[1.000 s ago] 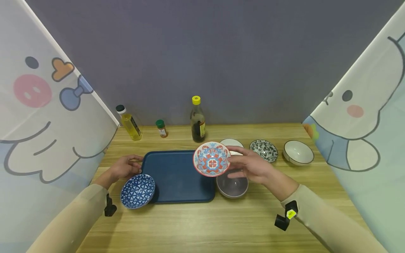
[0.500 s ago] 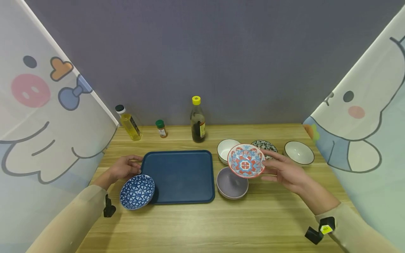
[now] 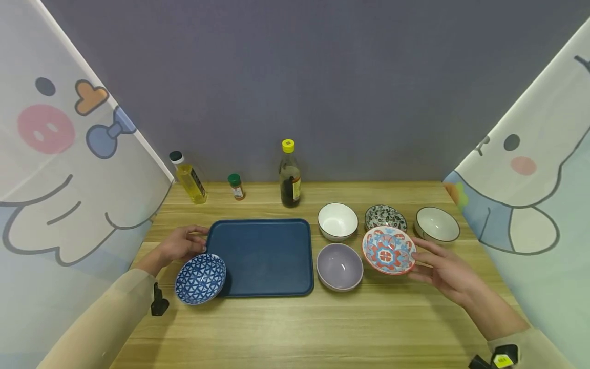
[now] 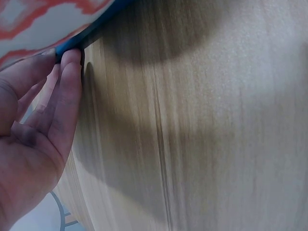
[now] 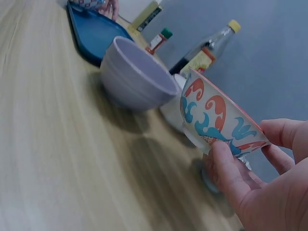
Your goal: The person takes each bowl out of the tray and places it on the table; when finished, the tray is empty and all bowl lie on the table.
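Observation:
In my right hand (image 3: pixel 449 274) is a small bowl (image 3: pixel 388 251) with a red, white and light-blue pattern, held by its right side. The right wrist view shows the thumb at the rim and fingers under the bowl's side, above the table. My left hand (image 3: pixel 182 243) pinches the left edge of a dark-blue tray (image 3: pixel 258 259); the left wrist view shows thumb and fingertips at this edge. A blue-and-white triangle-patterned bowl (image 3: pixel 201 279) is at the tray's front-left corner, close to the left hand. Its underside is hidden in the head view.
Right of the tray are a lilac bowl (image 3: pixel 340 269) and a white bowl (image 3: pixel 338 223). Farther right stand a black-and-white floral bowl (image 3: pixel 384 216) and another white bowl (image 3: pixel 437 225). Behind are an oil bottle (image 3: pixel 191 182), a green-capped jar (image 3: pixel 236 187) and a yellow-capped bottle (image 3: pixel 290 179).
My right hand has carried the red-patterned bowl rightward from beside the tray's right edge, past the lilac bowl, and slightly nearer to me. The left hand and tray have stayed in place.

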A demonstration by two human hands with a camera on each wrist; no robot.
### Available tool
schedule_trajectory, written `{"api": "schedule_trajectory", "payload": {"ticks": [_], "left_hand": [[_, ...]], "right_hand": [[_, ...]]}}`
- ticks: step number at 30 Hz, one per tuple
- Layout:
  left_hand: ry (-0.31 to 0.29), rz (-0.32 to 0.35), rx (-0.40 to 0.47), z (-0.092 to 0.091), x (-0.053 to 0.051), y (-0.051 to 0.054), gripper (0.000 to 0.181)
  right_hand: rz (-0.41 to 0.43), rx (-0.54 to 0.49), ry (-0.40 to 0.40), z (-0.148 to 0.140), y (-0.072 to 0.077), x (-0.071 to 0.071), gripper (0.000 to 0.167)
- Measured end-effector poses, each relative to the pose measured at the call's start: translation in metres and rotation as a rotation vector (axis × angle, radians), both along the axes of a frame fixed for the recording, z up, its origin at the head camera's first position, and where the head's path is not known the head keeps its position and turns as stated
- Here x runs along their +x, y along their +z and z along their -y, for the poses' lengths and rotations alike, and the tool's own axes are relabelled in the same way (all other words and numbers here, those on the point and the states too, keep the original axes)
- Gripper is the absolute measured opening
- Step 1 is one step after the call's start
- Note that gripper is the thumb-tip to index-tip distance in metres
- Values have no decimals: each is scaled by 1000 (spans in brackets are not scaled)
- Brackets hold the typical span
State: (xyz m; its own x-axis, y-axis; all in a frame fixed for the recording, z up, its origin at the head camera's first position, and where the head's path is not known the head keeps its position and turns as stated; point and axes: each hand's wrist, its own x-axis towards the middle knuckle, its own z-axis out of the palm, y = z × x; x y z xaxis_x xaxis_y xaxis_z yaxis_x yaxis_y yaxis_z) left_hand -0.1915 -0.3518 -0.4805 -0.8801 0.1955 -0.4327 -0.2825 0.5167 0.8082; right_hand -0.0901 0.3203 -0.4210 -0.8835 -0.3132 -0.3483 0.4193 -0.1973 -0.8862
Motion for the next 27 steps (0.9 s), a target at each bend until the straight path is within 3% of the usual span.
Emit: {"api": "schedule_trajectory", "payload": {"ticks": [5, 14, 22, 27], "left_hand": [[-5, 1, -3, -1, 0, 0, 60], [-1, 5, -6, -1, 0, 1, 60], [-1, 7, -3, 0, -1, 0, 60], [0, 10, -3, 0, -1, 0, 60]], "right_hand": [[17, -20, -2, -12, -14, 7, 39], [67, -128, 68, -21, -37, 15, 44], [135, -117, 56, -21, -46, 19, 43], [147, -165, 80, -23, -50, 22, 44]]}}
